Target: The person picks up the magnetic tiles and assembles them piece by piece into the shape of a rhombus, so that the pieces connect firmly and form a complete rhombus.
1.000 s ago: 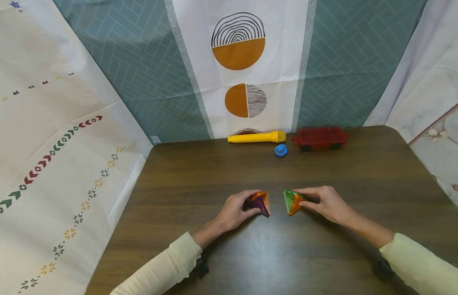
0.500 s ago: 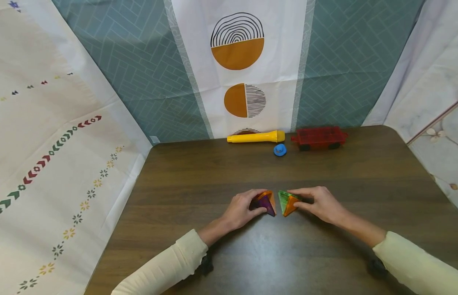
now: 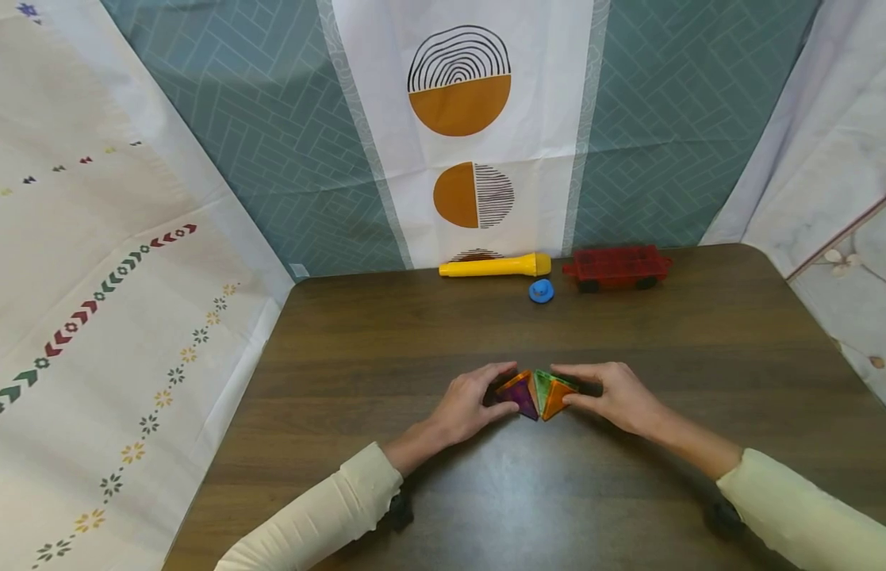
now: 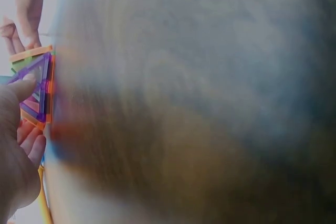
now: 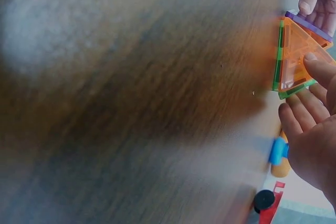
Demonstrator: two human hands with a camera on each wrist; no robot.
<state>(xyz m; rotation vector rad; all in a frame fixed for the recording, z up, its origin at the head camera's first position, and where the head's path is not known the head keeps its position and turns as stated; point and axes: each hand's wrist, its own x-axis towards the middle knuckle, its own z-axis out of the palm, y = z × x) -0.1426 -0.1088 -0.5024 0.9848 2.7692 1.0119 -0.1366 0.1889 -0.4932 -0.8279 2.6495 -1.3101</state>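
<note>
Translucent triangular magnetic tiles stand in two small groups, side by side at mid-table in the head view. My left hand [image 3: 466,404] holds the purple and orange group between thumb and fingers; its purple tile [image 3: 519,396] faces me. The green and orange group is pinched by my right hand [image 3: 621,395], the thumb on its orange tile [image 3: 557,399] and the fingers behind the green tile [image 3: 540,385]. Between the groups, the inner edges meet or nearly meet. In the left wrist view the thumb presses the purple tile [image 4: 43,87]; in the right wrist view the other thumb lies on the orange tile [image 5: 296,56].
At the back edge of the brown wooden table [image 3: 385,333] lies a yellow toy microphone-shaped stick [image 3: 494,266]. A small blue hat-shaped piece [image 3: 541,291] is just in front of it. A red wheeled toy cart [image 3: 618,266] stands to its right. Cloths hang behind and beside the table.
Both hands have brought their tile groups toward each other, the left moving right and the right moving left. The gap between the groups has closed to almost nothing.
</note>
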